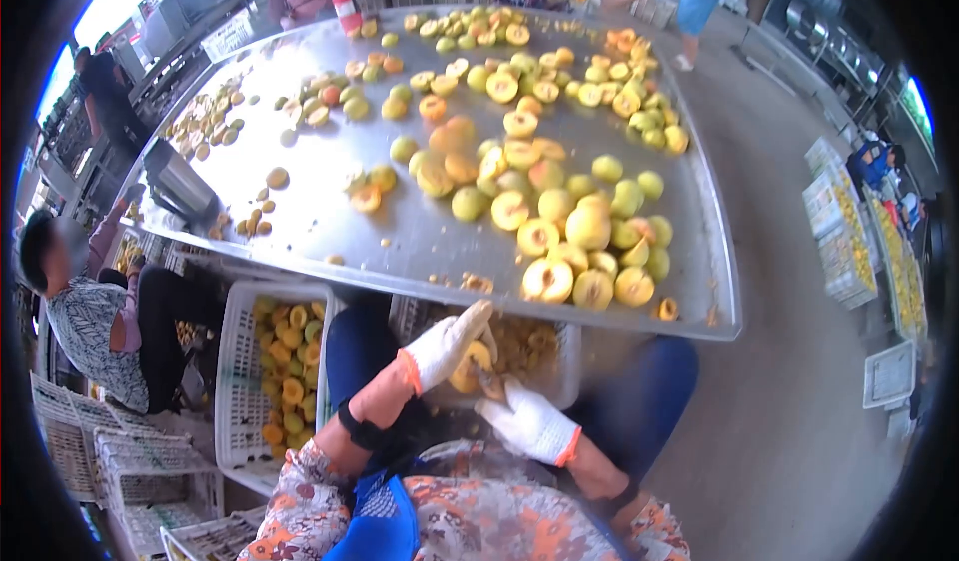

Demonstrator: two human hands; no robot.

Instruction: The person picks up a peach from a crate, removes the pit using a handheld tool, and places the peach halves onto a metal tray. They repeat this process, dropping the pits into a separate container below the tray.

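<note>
My left hand (448, 347), in a white knit glove with an orange cuff, is closed around a cut yellow peach half (467, 371) above my lap. My right hand (531, 423), gloved alike, grips a small pitting tool (490, 385), its tip against the peach half; its exact shape is blurred. Below both hands, between my knees, a crate (567, 366) holds brownish pits or scraps. In front of me on the metal table (400, 251) lies a heap of halved and whole peaches (588, 223).
At my left stands a white crate (232, 381) full of peach halves. A seated person (95, 326) is beyond it, near stacked crates (150, 461). A metal container (182, 183) and a red-and-white bottle (346, 6) stand on the table. Filled crates (837, 231) line the right side.
</note>
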